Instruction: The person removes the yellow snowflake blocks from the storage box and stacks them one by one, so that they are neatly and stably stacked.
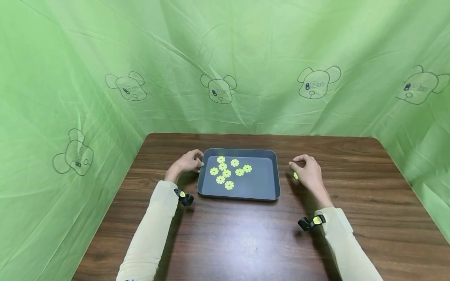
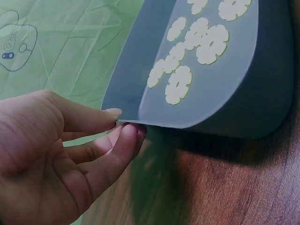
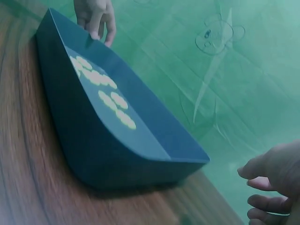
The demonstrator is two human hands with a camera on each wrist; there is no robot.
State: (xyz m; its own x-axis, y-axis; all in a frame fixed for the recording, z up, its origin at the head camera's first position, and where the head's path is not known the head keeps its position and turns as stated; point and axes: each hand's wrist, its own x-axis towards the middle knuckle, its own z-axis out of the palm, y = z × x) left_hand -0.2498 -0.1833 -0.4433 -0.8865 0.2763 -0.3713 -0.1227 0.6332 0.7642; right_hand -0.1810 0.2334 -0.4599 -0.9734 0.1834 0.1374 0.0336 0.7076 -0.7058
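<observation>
A dark grey rectangular tray stands on the table, with several yellow notched plastic discs lying flat toward its left side. My left hand pinches the tray's left rim, thumb on top and fingers curled underneath, as the left wrist view shows up close. To the right of the tray, my right hand hovers with thumb and forefinger apart. Another yellow disc shows partly below that hand, the rest hidden by it. Nothing appears between the right fingers in the right wrist view.
The brown wood-grain table has its far edge just beyond the tray. Green fabric sheeting with printed bear heads hangs behind the table and along its sides. Each wrist carries a small black camera on a strap.
</observation>
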